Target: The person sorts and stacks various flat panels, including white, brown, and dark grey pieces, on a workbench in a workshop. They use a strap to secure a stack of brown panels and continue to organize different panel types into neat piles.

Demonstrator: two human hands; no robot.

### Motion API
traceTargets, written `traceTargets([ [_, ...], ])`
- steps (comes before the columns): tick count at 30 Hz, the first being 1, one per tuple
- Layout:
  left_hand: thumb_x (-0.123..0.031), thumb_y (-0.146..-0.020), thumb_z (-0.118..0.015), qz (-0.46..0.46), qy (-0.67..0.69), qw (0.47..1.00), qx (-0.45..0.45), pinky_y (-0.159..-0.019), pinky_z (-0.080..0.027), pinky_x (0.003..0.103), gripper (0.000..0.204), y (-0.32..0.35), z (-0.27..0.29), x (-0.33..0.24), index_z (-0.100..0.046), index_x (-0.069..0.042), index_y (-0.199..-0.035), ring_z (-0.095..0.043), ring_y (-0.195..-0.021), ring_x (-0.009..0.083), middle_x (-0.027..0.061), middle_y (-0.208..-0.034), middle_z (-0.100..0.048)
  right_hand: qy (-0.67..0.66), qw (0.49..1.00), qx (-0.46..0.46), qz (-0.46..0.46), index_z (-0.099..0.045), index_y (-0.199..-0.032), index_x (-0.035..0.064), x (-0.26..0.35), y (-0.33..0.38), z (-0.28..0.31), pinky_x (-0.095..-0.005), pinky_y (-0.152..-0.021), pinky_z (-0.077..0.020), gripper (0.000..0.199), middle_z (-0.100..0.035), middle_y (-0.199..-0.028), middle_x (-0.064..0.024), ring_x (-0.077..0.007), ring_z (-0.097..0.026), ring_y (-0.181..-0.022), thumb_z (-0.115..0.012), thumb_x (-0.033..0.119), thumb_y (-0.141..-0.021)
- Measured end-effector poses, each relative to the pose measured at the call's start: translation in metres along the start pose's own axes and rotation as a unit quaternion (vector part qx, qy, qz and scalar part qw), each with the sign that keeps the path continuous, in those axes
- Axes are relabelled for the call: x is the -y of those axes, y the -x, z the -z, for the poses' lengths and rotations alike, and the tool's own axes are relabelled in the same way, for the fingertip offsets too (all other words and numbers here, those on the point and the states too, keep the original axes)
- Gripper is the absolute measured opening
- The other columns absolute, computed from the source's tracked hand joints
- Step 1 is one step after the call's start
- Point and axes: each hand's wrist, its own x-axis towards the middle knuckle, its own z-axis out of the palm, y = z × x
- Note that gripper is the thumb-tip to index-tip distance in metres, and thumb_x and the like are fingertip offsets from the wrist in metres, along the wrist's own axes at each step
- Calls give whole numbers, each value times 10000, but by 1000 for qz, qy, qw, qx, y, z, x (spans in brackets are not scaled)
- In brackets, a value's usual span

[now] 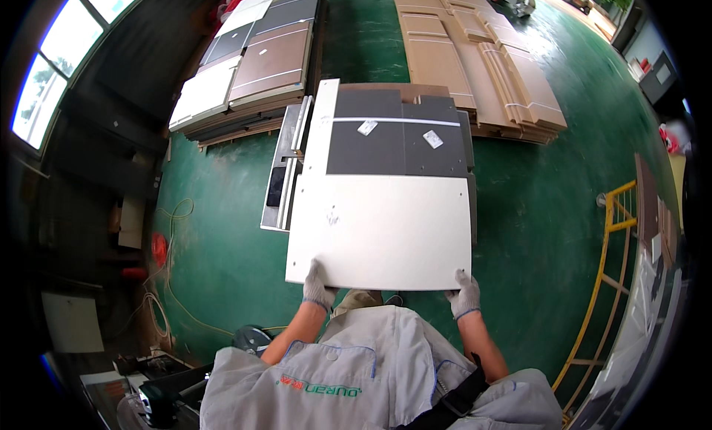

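A white panel [386, 230] with small holes near its corners lies level in front of me. My left hand [317, 289], in a pale knitted glove, grips its near left corner, thumb on top. At the near right corner my right hand [465, 293], gloved alike, holds the edge the same way. The fingers beneath the board are hidden. Beyond the panel, dark grey boards [371, 148] lie under a white strap and carry two small labels. A narrow white board [323, 126] runs along their left side. Whether the panel rests on the stack beneath cannot be made out.
Strapped panel stacks [271, 63] stand far left, and brown board stacks [445, 59] far right. A black phone-like object [276, 186] lies on a side surface left of the panel. A yellow metal frame [604, 259] stands right. A hose [169, 281] trails over the green floor [215, 222].
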Motion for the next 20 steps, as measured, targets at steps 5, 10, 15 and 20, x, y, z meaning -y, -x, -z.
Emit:
traceTargets([
  [5,-572,-990,-632,-23,5,1000,-8,-1030,-484,575,585,-108,-76,-49,-569,-184,-1424,-591,-1248,301,67,-1388,-615,29,999,-31,-3,-675,-1193,197,28,-100,-76,-353,-629,-489,330,-691,-1062,-15,-194,-643,-866,-780,332,-911],
  [10,-661,-985,-581,-5,-77,996,-44,-1052,-483,602,630,-173,-151,-95,-579,-205,-1420,-601,-1239,327,82,-1386,-625,69,997,-29,-20,-666,-1266,206,75,-162,-134,-373,-627,-479,404,-686,-1096,-19,-226,-636,-897,-781,361,-911],
  [15,-782,-927,-568,55,-178,982,-17,-967,-546,598,756,-219,-177,-146,-589,-194,-1403,-657,-1145,348,123,-1288,-672,96,994,-59,2,-676,-1215,156,110,-194,-204,-387,-596,-514,499,-681,-1112,-26,-205,-640,-867,-849,421,-830],
  [20,-794,-904,-592,66,-257,960,-84,-992,-544,613,787,-257,-198,-159,-587,-189,-1408,-670,-1148,360,132,-1313,-672,316,940,-23,-128,-630,-1308,103,162,-233,-183,-471,-587,-545,635,-667,-1066,-102,-261,-664,-902,-814,524,-870],
])
